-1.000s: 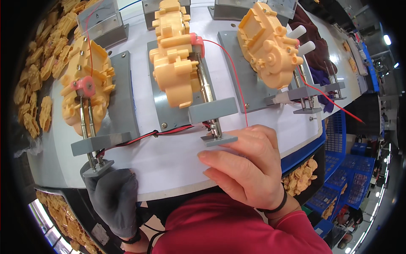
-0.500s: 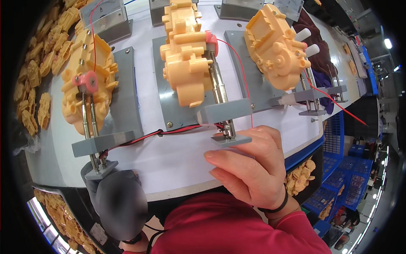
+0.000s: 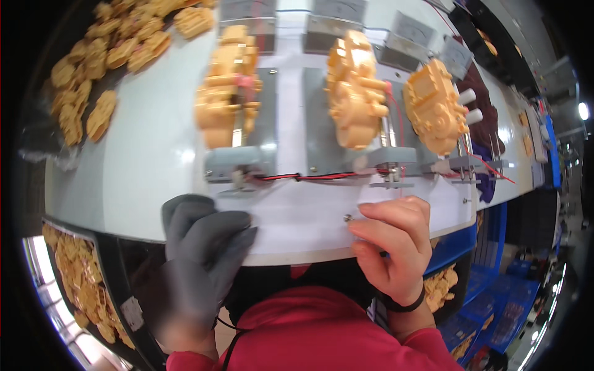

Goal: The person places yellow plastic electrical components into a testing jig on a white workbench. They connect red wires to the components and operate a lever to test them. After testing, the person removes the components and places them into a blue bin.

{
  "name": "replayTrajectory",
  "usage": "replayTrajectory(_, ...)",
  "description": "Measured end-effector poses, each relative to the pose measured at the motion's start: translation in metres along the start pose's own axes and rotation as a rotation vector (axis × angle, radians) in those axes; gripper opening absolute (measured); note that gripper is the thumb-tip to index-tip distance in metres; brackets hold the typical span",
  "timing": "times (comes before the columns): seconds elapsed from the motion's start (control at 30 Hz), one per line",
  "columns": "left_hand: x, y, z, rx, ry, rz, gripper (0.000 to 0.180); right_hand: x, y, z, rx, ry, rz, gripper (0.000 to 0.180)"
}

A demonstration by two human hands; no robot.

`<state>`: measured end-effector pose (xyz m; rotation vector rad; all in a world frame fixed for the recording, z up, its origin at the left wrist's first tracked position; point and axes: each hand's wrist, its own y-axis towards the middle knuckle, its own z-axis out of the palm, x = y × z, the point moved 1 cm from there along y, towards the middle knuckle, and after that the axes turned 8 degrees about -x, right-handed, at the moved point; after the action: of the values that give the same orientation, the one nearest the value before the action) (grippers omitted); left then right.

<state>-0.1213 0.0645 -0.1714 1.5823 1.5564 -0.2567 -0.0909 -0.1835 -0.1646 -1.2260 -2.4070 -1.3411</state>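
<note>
Your bare right hand (image 3: 396, 244) pinches a small silver screw (image 3: 348, 217) at the white table (image 3: 154, 154) edge, at ten o'clock of your palm. Your gloved left hand (image 3: 201, 247) rests flat, fingers spread, holding nothing.

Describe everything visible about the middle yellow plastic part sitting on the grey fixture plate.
The middle yellow part is a moulded plastic housing, glossy orange-yellow, with ribs and rounded bosses. It lies lengthwise on a grey metal fixture plate on the white bench, its near end against a grey clamp block. A thin red wire runs along its right side. Similar housings sit on either side. Neither hand touches it: the bare right hand and the grey-gloved left hand rest at the bench's near edge.
</note>
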Motion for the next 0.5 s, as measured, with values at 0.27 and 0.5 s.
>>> replayTrajectory(0.27,0.005,-0.001,-0.002,-0.028,-0.007,0.093,0.021,0.029,0.004,0.005,-0.046,0.303,-0.027,0.034)
replayTrajectory(0.5,0.008,0.0,-0.003,-0.092,-0.009,0.119,0.015,0.043,0.016,0.042,0.0,0.325,0.071,0.052)
